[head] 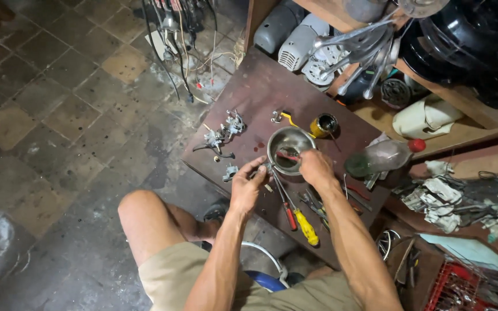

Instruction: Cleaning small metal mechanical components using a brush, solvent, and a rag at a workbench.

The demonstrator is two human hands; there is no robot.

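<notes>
Your left hand (246, 185) pinches a small metal part (263, 168) at the rim of the steel bowl (290, 148) on the brown table (260, 86), while your right hand (316, 168) grips a red-tipped tool (286, 155) inside it, screwdrivers (298, 216) lying close below.

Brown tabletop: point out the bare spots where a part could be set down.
The tabletop is bare at its far end, beyond the carburetor parts and the small can. It is crowded around the metal bowl, where both hands work, and by the screwdrivers.
</notes>
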